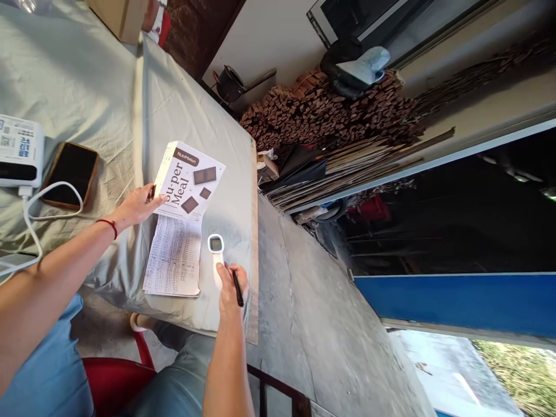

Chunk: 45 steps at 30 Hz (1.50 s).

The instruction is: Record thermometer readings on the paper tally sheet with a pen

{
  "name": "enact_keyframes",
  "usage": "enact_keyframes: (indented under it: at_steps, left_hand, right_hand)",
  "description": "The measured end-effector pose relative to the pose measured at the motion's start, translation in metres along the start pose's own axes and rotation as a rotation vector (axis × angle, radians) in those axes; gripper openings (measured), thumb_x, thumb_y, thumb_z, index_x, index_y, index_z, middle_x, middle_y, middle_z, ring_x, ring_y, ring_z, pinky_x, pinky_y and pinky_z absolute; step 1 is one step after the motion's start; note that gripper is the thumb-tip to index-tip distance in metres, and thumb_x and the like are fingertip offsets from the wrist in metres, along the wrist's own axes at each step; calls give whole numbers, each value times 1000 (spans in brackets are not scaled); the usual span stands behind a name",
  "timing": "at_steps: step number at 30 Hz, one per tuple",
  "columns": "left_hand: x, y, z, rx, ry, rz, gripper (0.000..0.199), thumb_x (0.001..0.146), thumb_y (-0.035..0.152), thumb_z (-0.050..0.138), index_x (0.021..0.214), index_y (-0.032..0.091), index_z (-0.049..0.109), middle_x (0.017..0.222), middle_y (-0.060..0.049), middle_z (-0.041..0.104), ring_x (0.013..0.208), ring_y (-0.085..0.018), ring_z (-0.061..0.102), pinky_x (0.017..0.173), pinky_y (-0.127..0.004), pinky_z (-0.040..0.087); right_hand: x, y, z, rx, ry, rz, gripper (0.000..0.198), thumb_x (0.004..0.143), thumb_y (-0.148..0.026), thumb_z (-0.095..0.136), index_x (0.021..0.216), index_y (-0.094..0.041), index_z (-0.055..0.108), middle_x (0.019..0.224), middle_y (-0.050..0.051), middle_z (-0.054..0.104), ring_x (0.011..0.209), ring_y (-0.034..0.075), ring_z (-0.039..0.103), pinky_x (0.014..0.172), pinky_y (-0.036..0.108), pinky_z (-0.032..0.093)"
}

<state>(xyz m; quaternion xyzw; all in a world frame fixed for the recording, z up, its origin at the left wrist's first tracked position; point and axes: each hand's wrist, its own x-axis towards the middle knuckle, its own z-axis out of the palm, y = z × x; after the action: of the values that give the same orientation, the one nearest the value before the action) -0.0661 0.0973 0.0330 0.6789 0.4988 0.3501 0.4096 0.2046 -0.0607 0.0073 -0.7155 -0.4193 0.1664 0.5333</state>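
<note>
My left hand [143, 204], with a red string on its wrist, grips the left edge of a white and brown cardboard box [212, 194]. The box is printed "NutriMotion" and "Meal", and my fingers cover part of its lettering. Below it lies a sheet of paper [174, 258] full of handwritten lines, its upper end partly behind the box. My right hand [232, 286] is closed around the handle of a white handheld device [216, 246] with a small dark square screen. A black pen [237, 288] is also held in that hand, slanting across the fingers.
A pale cloth [108, 81] covers the table. On the left are a phone [72, 174], a white box-shaped device [19, 147] and a white cable [32, 223]. A cardboard box [115, 17] stands at the far end. Stacked wood [295, 110] lies beyond the table's right edge.
</note>
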Motion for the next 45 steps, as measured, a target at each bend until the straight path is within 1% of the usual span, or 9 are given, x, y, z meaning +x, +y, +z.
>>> enact_keyframes:
  at_steps: [3, 6, 10, 14, 25, 31, 40, 42, 45]
  left_hand:
    - [0, 2, 0, 41, 5, 39, 47, 93, 52, 42, 109, 13, 63, 101, -11, 71, 87, -23, 65, 76, -31, 48]
    - [-1, 3, 1, 46, 10, 26, 47, 94, 54, 40, 106, 14, 61, 87, -8, 69, 80, -22, 64, 70, -29, 46]
    - [-2, -1, 4, 62, 8, 32, 42, 95, 53, 42, 103, 16, 60, 70, -4, 63, 72, -20, 61, 67, -28, 45]
    - [0, -8, 6, 85, 12, 66, 39, 96, 51, 43, 104, 16, 60, 66, -2, 60, 69, -20, 59, 69, -29, 45]
    - [-1, -9, 6, 83, -6, 77, 40, 97, 53, 42, 103, 17, 58, 65, -1, 57, 69, -20, 57, 70, -29, 44]
    - [-2, -7, 6, 62, -2, 41, 38, 97, 52, 44, 101, 17, 57, 67, -1, 57, 69, -20, 58, 72, -30, 45]
    - [-2, -6, 6, 65, -6, 46, 37, 96, 51, 47, 103, 16, 57, 75, -4, 62, 75, -21, 60, 75, -30, 47]
    - [-5, -3, 4, 78, -27, 49, 35, 95, 47, 47, 107, 15, 57, 81, -6, 64, 77, -21, 61, 74, -30, 47]
    - [-10, 2, 1, 111, -42, 42, 35, 91, 38, 50, 115, 14, 56, 92, -8, 66, 77, -20, 62, 74, -31, 48]
  right_hand:
    - [-4, -29, 30, 359, -62, 164, 46, 64, -49, 74, 81, -25, 39, 69, -6, 63, 62, 14, 61, 60, 27, 47]
    - [-7, -57, 59, 577, -148, 269, 46, 62, -43, 75, 77, -25, 37, 77, -2, 70, 68, 14, 65, 58, 25, 48]
    - [-9, -74, 87, 638, -180, 318, 37, 67, -47, 68, 74, -24, 41, 82, 2, 72, 66, 14, 63, 51, 23, 46]
    - [-10, -73, 100, 612, -104, 278, 36, 69, -49, 67, 72, -23, 42, 82, 3, 73, 67, 14, 64, 52, 23, 46]
    - [-19, -71, 102, 586, -54, 234, 43, 69, -49, 71, 74, -24, 36, 83, 1, 74, 68, 14, 66, 57, 25, 49]
    - [-20, -60, 101, 586, -181, 247, 38, 73, -52, 67, 77, -23, 43, 95, 6, 76, 73, 16, 69, 57, 26, 52]
    - [-22, -55, 96, 572, -205, 218, 33, 75, -50, 63, 80, -23, 44, 96, 6, 75, 75, 17, 69, 58, 27, 51]
    - [-25, -49, 85, 530, -177, 178, 32, 75, -49, 64, 81, -24, 44, 92, 4, 74, 75, 17, 69, 61, 28, 51]
    - [-31, -29, 56, 354, 6, 78, 36, 72, -49, 68, 83, -24, 45, 89, 2, 71, 77, 18, 68, 68, 31, 52]
